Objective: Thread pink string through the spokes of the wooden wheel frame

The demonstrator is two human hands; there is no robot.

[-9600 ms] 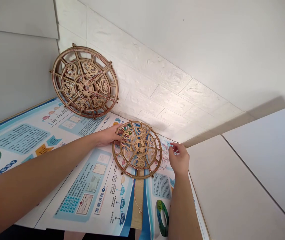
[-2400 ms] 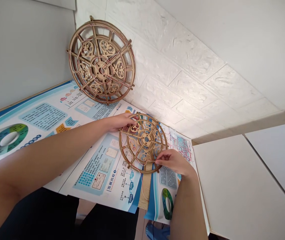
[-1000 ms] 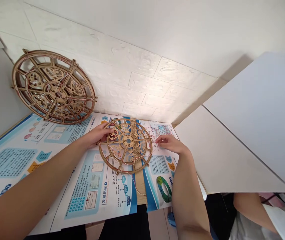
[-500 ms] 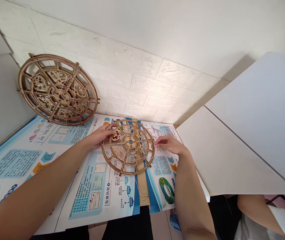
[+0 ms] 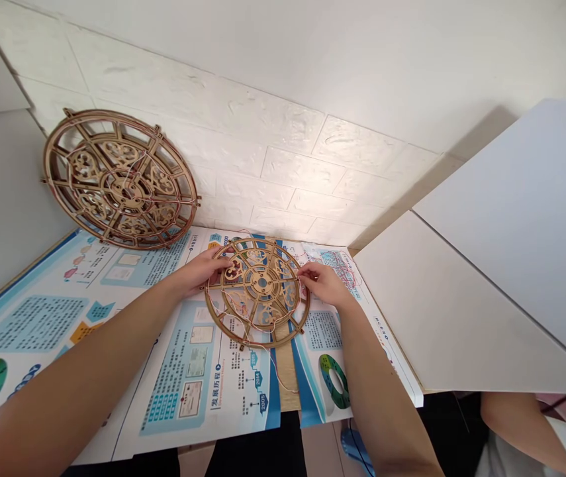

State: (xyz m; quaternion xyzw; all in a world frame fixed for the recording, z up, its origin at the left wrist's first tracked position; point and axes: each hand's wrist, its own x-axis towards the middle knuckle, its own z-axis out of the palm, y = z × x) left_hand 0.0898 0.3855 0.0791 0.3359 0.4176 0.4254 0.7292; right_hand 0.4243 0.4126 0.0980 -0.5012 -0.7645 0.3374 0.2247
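Steadying the small wooden wheel (image 5: 257, 291) flat on the table (image 5: 243, 391) with left hand (image 5: 203, 268) fingers spread, right hand (image 5: 320, 283) pinching thin thread (image 5: 263, 344) at its rim, likely mid-threading.

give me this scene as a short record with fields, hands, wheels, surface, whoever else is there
left hand: left hand rests on the left rim of the small wooden wheel
right hand: right hand at its right rim, fingers on the thin string
small wheel: lies flat on the printed posters
large wheel: large wooden wheel leans on the white wall
other person: an arm at lower right
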